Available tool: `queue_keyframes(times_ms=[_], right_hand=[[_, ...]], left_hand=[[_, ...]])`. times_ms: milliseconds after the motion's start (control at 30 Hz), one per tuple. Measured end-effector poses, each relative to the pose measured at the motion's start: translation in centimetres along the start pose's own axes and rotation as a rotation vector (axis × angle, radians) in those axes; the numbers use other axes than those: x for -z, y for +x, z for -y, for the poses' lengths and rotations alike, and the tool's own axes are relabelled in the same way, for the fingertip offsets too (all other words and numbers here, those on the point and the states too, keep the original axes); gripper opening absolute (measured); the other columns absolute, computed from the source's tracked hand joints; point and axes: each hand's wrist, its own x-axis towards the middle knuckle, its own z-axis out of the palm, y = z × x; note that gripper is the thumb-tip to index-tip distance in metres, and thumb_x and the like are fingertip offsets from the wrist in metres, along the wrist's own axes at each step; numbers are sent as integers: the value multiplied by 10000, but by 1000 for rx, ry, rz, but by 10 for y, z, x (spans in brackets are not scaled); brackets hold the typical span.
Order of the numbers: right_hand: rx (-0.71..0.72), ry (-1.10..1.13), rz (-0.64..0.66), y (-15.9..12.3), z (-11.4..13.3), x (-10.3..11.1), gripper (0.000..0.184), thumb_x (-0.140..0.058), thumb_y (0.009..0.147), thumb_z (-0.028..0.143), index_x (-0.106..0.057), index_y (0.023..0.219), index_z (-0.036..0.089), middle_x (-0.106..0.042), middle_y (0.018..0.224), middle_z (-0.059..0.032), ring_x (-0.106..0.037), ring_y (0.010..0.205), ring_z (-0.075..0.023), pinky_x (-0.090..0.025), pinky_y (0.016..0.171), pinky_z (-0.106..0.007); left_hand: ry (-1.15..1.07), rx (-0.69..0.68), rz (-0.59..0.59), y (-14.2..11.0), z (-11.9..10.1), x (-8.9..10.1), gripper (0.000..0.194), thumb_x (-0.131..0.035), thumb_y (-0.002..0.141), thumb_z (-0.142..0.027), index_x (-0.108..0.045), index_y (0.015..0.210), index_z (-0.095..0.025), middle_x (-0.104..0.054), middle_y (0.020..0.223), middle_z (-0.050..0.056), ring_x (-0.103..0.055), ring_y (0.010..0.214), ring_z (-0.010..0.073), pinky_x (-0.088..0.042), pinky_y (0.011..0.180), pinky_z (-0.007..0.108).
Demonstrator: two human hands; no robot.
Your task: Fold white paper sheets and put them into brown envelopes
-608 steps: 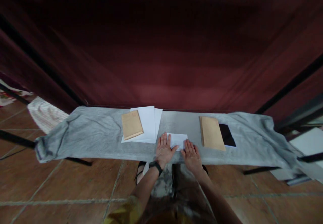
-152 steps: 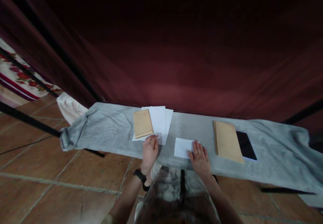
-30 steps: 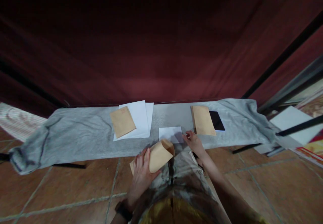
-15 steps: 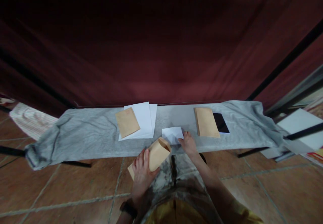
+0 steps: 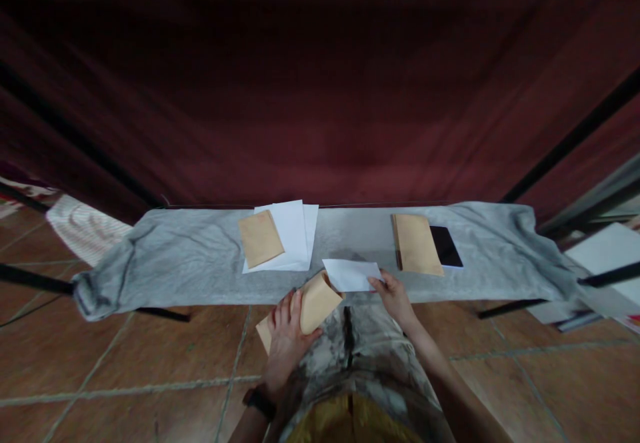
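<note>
We have both hands busy. Left hand (image 5: pixel 290 326) is wrapped over a brown envelope (image 5: pixel 317 304), gripping its side; dark band (image 5: pixel 260 402) on that wrist. Taking that brown envelope as reference for everything else: it is tilted, mouth gaping toward the right, and overlaps the near edge of the cloth-covered counter (image 5: pixel 185 256) in our view.

Right hand (image 5: pixel 391 293) is to its right, fingers narrowed on the right end of a white sheet (image 5: pixel 353 276). Sheet's other end is right at the envelope's mouth; we can't tell if it is inside or just in front. Beyond the envelope and to its left: flat envelope (image 5: pixel 261 238) lying on loose white papers (image 5: pixel 299 233). Beyond it and to its right: envelope stack (image 5: pixel 419 243), overlapping the left side of a black tablet (image 5: pixel 447 246). Behind it, past the counter, we see a dark red curtain (image 5: pixel 320 123); below, floor tiles (image 5: pixel 170 356).
</note>
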Motion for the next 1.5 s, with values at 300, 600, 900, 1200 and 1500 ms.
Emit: queue_keyframes(times_ms=[300, 600, 900, 1200, 1500], right_hand=[[-153, 128, 206, 12, -1, 20, 388, -634, 770, 585, -666, 792, 198, -623, 701, -4, -580, 638, -171, -541, 554, -293], [-176, -2, 282, 0, -6, 24, 272, -612, 779, 471, -657, 764, 203, -615, 632, 4, -563, 574, -155, -484, 534, -266], [-146, -119, 280, -7, -15, 31, 250, -541, 787, 436, -634, 759, 205, -637, 669, -9, -578, 619, -176, -465, 559, -277], [3, -200, 179, 2, -16, 30, 266, -534, 847, 428, -603, 690, 225, -570, 598, 18, -507, 575, -152, -396, 567, -264], [-148, -71, 220, -13, -13, 18, 218, -603, 809, 408, -695, 791, 212, -644, 630, 5, -588, 516, -158, -444, 475, -249]], left_hand=[[-134, -13, 232, 3, -1, 10, 1116, -784, 701, -380, -121, 1592, -265, -388, 1527, 185, -405, 1366, 383, -313, 1091, 542], [-91, -166, 219, 17, -5, 3, 1136, -772, 683, -385, -109, 1593, -232, -357, 1544, 205, -299, 1451, 397, -169, 1159, 636], [-131, -151, 148, 22, -10, 3, 1111, -771, 688, -399, -149, 1580, -170, -470, 1404, 203, -402, 1364, 372, -188, 1169, 614], [-203, -178, 243, 24, -8, 10, 1127, -747, 686, -353, -85, 1589, -221, -475, 1418, 169, -416, 1355, 363, -178, 1165, 612], [-207, -153, 219, 22, -11, 4, 1150, -765, 677, -380, -93, 1592, -196, -471, 1421, 178, -409, 1360, 364, -196, 1167, 607]])
